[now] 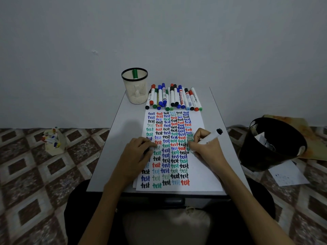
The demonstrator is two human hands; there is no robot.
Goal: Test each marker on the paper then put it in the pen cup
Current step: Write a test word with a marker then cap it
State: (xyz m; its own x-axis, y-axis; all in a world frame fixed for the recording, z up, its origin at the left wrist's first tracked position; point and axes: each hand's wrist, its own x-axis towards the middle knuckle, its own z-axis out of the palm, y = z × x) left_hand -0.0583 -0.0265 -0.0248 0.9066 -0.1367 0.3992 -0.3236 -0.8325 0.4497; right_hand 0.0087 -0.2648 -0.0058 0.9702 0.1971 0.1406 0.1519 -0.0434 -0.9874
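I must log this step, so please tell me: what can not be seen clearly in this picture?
Head view only:
- Tip of the marker: hidden by the right hand.
- What the left hand holds, maybe a cap: hidden by its fingers.
- Lower part of the cup: mesh hides how many markers are inside.
- Marker labels in the row: too small.

The marker [208, 137] tip is hidden behind the right grip [205, 147]; the left grip [137, 152] covers words on the paper [200, 174].
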